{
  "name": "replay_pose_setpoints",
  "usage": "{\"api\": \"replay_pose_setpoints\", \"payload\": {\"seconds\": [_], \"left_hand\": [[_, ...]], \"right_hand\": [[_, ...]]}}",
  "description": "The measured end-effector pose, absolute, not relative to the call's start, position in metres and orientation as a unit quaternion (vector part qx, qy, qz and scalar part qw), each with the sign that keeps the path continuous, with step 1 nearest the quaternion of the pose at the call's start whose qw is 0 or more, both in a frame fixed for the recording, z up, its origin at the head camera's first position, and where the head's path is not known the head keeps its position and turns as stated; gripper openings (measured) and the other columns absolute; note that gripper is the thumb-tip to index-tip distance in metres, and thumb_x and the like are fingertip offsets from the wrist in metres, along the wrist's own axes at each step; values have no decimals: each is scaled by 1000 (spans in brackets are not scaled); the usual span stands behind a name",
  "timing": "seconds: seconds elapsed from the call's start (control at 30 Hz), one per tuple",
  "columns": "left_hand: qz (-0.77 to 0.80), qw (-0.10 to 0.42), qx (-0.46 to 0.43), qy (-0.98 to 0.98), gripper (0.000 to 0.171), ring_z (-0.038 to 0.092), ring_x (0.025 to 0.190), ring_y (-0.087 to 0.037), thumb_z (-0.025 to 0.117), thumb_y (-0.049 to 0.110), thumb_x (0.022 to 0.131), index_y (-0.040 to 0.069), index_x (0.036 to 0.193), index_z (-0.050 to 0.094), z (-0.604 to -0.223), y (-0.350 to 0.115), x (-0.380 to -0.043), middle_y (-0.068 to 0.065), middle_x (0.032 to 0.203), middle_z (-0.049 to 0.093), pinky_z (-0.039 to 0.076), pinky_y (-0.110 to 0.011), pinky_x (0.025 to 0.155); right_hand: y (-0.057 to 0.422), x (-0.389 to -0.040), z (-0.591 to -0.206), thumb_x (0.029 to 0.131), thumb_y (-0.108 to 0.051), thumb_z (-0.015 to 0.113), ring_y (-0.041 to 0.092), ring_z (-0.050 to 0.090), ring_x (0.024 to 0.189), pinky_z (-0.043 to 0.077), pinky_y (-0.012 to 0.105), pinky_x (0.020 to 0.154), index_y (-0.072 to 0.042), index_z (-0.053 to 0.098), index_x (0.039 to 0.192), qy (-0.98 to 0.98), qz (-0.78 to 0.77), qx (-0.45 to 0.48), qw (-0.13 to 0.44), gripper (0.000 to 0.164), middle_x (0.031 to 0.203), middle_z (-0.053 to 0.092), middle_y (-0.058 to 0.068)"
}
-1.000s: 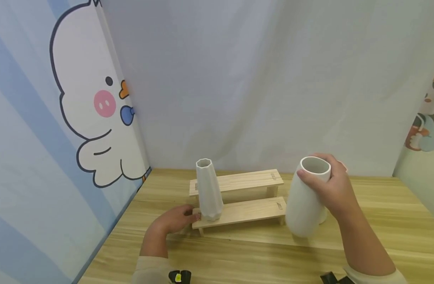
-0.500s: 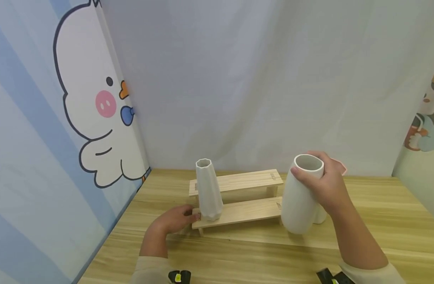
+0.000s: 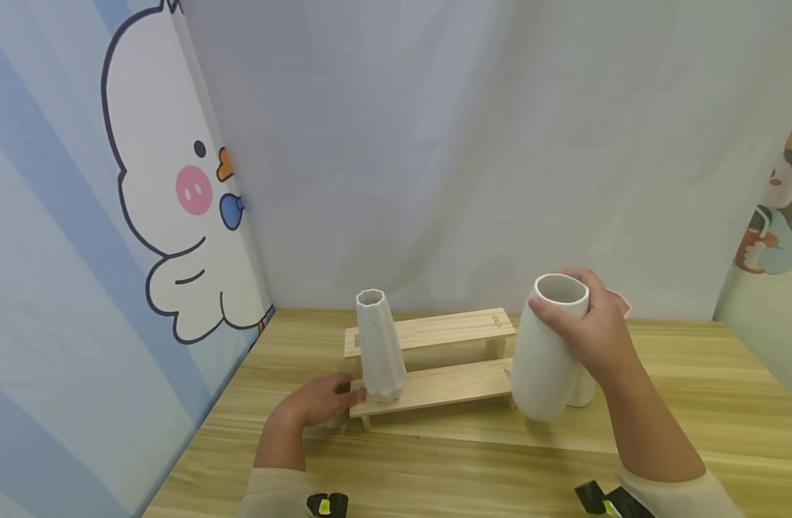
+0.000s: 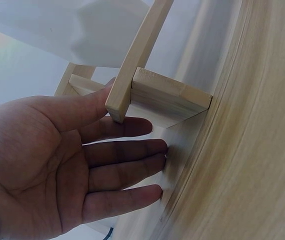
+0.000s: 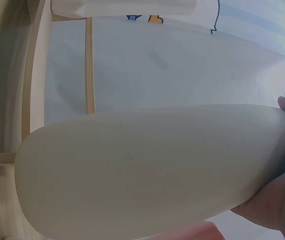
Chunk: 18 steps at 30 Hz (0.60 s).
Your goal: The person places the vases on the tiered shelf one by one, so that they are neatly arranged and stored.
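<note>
My right hand [image 3: 593, 324] grips a smooth, rounded white vase [image 3: 543, 367] near its rim, thumb at the front and fingers behind. In the right wrist view the vase [image 5: 152, 170] fills much of the picture, its base overlapping the shelf's end. The two-tier wooden stand [image 3: 454, 383] stands on the table. My left hand [image 3: 321, 399] pinches the left end of its lower plank; the left wrist view has the thumb on one face of the plank [image 4: 140, 55] and the index finger at the other, remaining fingers extended. A slim, faceted white vase [image 3: 381, 352] stands upright on that lower plank's left end.
Behind the held vase shows part of another white object [image 3: 583, 388], and a pink-edged piece [image 3: 621, 303] peeks out past my right hand. The wooden table [image 3: 434, 467] meets a grey backdrop curtain [image 3: 396, 158]; a cartoon-printed cloth [image 3: 156, 144] hangs at the left.
My right hand has carried the rounded vase left and slightly up, up to the right end of the stand. The left hand and faceted vase keep their places.
</note>
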<state>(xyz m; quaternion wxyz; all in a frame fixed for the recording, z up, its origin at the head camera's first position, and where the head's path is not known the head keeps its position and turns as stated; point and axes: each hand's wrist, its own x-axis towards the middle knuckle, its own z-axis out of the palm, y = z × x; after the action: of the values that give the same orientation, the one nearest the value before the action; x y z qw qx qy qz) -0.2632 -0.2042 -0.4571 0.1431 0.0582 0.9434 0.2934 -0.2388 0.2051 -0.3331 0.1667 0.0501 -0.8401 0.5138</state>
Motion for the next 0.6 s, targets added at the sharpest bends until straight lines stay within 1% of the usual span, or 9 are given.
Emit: {"api": "replay_pose_setpoints", "payload": {"seconds": [0.03,0.23,0.43,0.6], "left_hand": [[294,143,58,943,56,54,125,-34,56,57,93,19,134,58,-457,-205,-263,-9,134,60,44,-57,102],[307,140,65,939,49,58,117,-30,57,54,94,19,129,61,-460,-206,-265,-6,126,63,47,-55,97],[308,138,69,939,49,58,117,-30,57,53,95,19,129,61,-461,-206,-266,-6,126,63,46,-55,97],[307,139,69,939,49,57,120,-31,57,53,95,19,130,61,-460,-206,-266,-7,128,62,46,-55,98]], "right_hand": [[205,-239,-333,87,-45,71,33,40,119,49,42,75,-19,50,133,-841,513,51,165,57,120,50,13],[203,-241,-330,88,-48,69,33,49,110,50,41,73,-21,46,137,-844,511,53,152,61,122,51,14],[200,-245,-327,87,-49,70,30,50,108,49,40,76,-21,46,136,-841,519,48,147,61,120,52,11],[196,-248,-327,88,-47,70,28,53,103,49,37,76,-18,47,134,-834,528,57,149,59,116,53,10]]}}
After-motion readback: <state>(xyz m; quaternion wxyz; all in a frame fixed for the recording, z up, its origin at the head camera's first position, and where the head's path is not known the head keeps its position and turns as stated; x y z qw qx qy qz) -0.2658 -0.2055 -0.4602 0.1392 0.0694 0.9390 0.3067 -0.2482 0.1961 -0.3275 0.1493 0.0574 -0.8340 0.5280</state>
